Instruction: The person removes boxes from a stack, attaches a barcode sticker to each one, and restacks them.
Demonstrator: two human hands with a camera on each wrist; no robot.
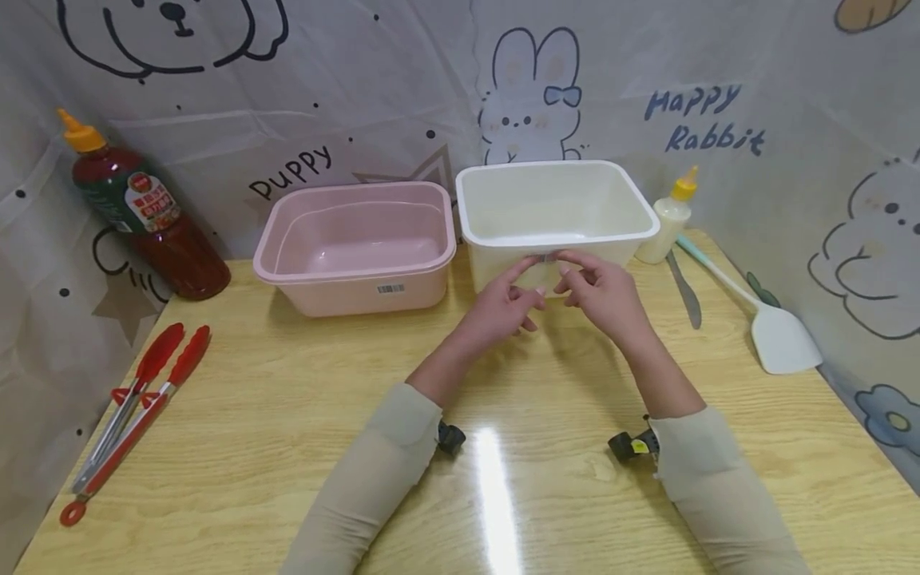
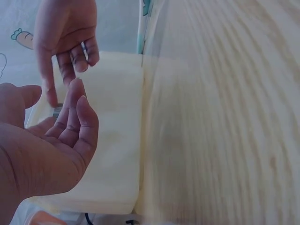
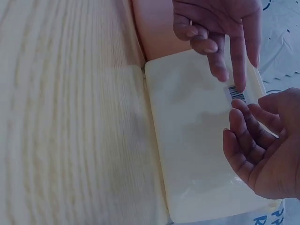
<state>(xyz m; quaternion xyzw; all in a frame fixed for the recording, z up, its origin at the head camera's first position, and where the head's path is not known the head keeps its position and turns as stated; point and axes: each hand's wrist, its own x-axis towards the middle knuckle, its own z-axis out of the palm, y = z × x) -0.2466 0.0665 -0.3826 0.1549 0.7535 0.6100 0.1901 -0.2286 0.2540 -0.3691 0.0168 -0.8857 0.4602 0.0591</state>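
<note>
A white plastic basin (image 1: 611,254) stands at the back of the table, a small barcode label (image 3: 237,95) on its front wall. My left hand (image 1: 503,307) reaches the label from the left, index finger extended to its edge, the other fingers loosely bent. From the other side my right hand (image 1: 605,297) points its index finger at the label's right end. Both wrist views show the left hand (image 2: 56,150) and right hand (image 3: 274,145) facing each other across the label, gripping nothing. Whether each fingertip presses the label or only hovers is hard to tell.
Left of the white basin is a pink basin (image 1: 359,294). A red sauce bottle (image 1: 154,212) and red-handled tongs (image 1: 136,415) are at the far left. On the right stand a small yellow-capped bottle (image 1: 664,224), a butter knife (image 1: 684,289) and a white spatula (image 1: 783,339).
</note>
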